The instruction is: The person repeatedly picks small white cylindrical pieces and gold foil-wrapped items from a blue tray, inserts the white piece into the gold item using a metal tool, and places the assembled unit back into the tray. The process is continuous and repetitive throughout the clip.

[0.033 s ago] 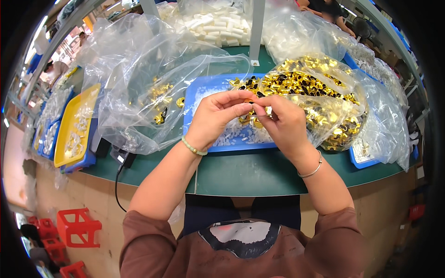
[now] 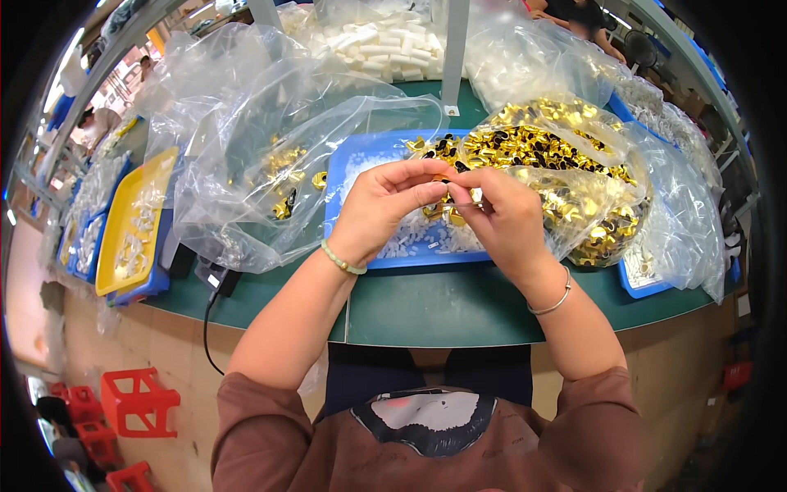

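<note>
- Left hand [image 2: 373,211]: raised above the surface [image 2: 443,316], palm turned inward, fingers reaching toward the right, thumb and forefinger pressed together at the tips; pale beaded bracelet [image 2: 343,261] on the wrist.
- Right hand [image 2: 502,211]: facing the left one, fingers bent, thumb and forefinger closed in a pinch; thin metal bangle [image 2: 551,302] on the wrist.
- Forearms: both angled inward from the short brown sleeves [image 2: 261,418], meeting in front of the chest.
- Blue tray [image 2: 430,257]: beneath the hands, strewn with small white pieces [image 2: 402,243]; the hands hid part of its contents.
- Clear bag [image 2: 584,195], bulging with shiny gold parts [image 2: 541,149]: just beside the right hand, overlapping the tray's right side.
- Second clear bag [image 2: 234,176], crumpled: left of the tray, some gold parts about it.
- Yellow tray [image 2: 105,275]: farther left, pale pieces inside.
- White cylinders [image 2: 381,53]: heaped at the back, near a grey post [image 2: 455,61].
- Red stool [image 2: 139,403]: on the floor, lower left.
- Small thin piece [image 2: 463,204]: between the fingertips of both hands, gripped by each, above the blue tray; mostly covered, its exact form could not be told.
</note>
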A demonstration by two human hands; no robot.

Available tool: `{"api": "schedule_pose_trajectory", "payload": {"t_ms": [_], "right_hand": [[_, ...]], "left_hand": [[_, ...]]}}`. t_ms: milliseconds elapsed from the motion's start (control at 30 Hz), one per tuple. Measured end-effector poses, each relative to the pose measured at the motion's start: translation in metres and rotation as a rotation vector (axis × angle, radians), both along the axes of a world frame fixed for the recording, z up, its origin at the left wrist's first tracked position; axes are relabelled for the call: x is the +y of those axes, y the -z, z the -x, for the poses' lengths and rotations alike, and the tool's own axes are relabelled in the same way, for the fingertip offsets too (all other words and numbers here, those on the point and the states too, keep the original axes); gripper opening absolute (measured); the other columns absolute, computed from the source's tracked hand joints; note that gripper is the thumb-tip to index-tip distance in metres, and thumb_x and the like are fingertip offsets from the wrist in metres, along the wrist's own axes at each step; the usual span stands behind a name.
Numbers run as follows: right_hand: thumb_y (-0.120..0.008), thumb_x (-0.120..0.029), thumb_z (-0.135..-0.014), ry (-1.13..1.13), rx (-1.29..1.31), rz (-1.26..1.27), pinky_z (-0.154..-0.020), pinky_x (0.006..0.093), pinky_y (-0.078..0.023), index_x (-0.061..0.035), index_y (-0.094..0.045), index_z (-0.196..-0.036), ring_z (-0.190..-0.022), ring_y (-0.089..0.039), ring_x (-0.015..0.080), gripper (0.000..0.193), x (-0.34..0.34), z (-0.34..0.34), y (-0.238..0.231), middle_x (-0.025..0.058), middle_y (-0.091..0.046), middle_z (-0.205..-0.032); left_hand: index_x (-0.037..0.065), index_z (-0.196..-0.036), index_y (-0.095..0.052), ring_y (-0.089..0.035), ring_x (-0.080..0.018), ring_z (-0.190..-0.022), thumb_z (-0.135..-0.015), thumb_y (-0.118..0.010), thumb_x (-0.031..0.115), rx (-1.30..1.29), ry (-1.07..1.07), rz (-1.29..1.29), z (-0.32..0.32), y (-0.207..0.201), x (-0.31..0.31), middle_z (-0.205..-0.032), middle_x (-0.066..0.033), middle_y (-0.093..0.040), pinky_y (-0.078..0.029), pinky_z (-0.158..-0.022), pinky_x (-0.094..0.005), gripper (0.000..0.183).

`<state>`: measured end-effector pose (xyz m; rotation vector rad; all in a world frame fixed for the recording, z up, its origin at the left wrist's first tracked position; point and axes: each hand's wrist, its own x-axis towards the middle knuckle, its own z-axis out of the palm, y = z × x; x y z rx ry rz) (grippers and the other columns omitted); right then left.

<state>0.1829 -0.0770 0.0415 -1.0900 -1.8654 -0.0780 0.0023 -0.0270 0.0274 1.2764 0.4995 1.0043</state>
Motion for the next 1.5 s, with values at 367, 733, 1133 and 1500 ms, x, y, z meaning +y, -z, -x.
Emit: {"api": "schedule_pose_trajectory", "payload": {"t_ms": [367,733,1133,1500], "right_hand": [[-0.041,-0.024,-0.102,-0.212,0.174,-0.296,-0.065,0.0311,-0.048,0.0014,-0.062,-0.085,-0.069,-0.06,0.022,0.037,0.011,-0.016,-0.016,0.0114,-0.063,-0.077],[-0.069,-0.016,-0.09,-0.319,0.261,0.703,-0.059,0.0235,-0.045,-0.0018,-0.06,-0.084,-0.064,-0.053,0.0075,0.017,0.005,-0.003,0.01,0.0006,-0.059,-0.071],[-0.073,-0.01,-0.085,-0.261,0.451,0.751,-0.068,0.0221,-0.049,-0.0006,-0.069,-0.095,-0.076,-0.061,0.0075,0.015,0.016,-0.006,0.013,0.0032,-0.069,-0.083],[-0.072,-0.009,-0.083,-0.285,0.424,0.744,-0.067,0.0233,-0.05,0.0003,-0.07,-0.091,-0.072,-0.062,0.0089,0.013,0.014,-0.001,0.016,0.0036,-0.069,-0.079]], "left_hand": [[0.0,-0.119,-0.063,-0.065,-0.0147,-0.1,-0.09,-0.067,0.008,-0.007,-0.068,0.227,0.014,-0.002,0.012,-0.111,-0.0075,-0.067,-0.053,-0.091,-0.0262,0.03],[0.0,-0.118,-0.063,-0.064,-0.0147,-0.1,-0.089,-0.067,0.005,-0.035,-0.088,0.212,0.008,0.009,0.012,-0.112,-0.0088,-0.066,-0.052,-0.093,-0.0271,0.03],[-0.001,-0.122,-0.061,-0.065,-0.0157,-0.096,-0.089,-0.067,0.009,0.074,-0.167,0.064,0.009,0.012,0.013,-0.104,-0.009,-0.067,-0.051,-0.089,-0.0273,0.035],[-0.001,-0.122,-0.062,-0.064,-0.0159,-0.1,-0.088,-0.067,0.008,0.065,-0.167,0.143,0.01,0.015,0.016,-0.108,-0.0098,-0.066,-0.051,-0.091,-0.0275,0.035]]}}
